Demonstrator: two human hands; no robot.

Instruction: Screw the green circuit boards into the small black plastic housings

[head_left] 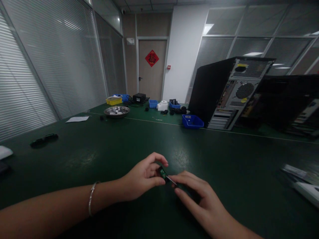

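Note:
Near the middle of the green table [129,136], my left hand [147,172] holds a small dark part with a green circuit board [162,173] between its thumb and fingers. A silver bracelet circles the left wrist. To the right, my right hand [196,191] pinches a thin metal tool [171,180] between thumb and forefinger. The tool's far end meets the edge of the small board. Most of the tool's handle is hidden by the fingers.
A metal bowl [117,112], yellow basket [114,100] and white paper [77,119] lie at the back left. A blue tray [192,121] stands beside a black computer tower [224,93]. Dark green parts [44,140] are at left, a white device [307,192] at far right.

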